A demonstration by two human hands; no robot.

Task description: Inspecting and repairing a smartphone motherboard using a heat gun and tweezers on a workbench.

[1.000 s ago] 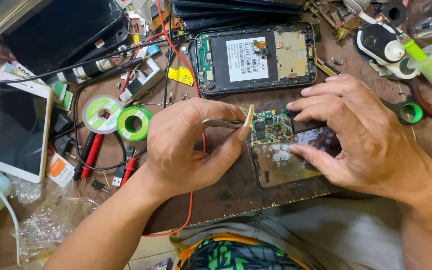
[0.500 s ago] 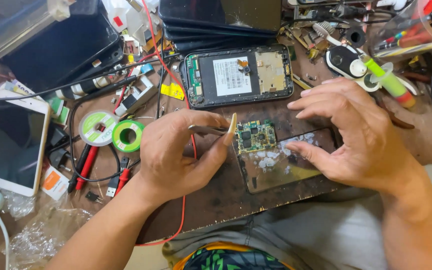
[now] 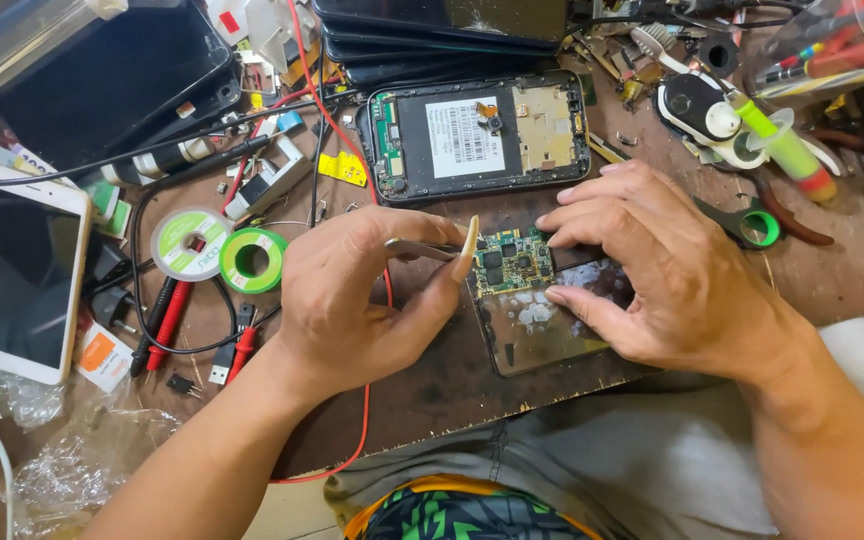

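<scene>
Left hand [image 3: 352, 300]: I pinch metal tweezers [image 3: 422, 248], tips at the circuit board's [image 3: 512, 262] edge.
Right hand [image 3: 662, 270]: fingers spread, pressing the board and the dark plate [image 3: 537, 330] under it onto the worktop [image 3: 432, 390].
Slip risk: too hard a push could skid the tips across the small chips.
Shift risk: if my fingers ease, the board may slide toward the open phone [image 3: 477, 135].
Clutter: the red wire [image 3: 372, 420] near my wrist could snag.

I am holding thin metal tweezers [image 3: 422, 248] in my left hand [image 3: 352, 300], tips lying level and pointing at the small green circuit board [image 3: 510, 264]. The board is lying flat on a dull metal plate [image 3: 537, 330], under my right hand's [image 3: 672, 280] fingertips.
</scene>
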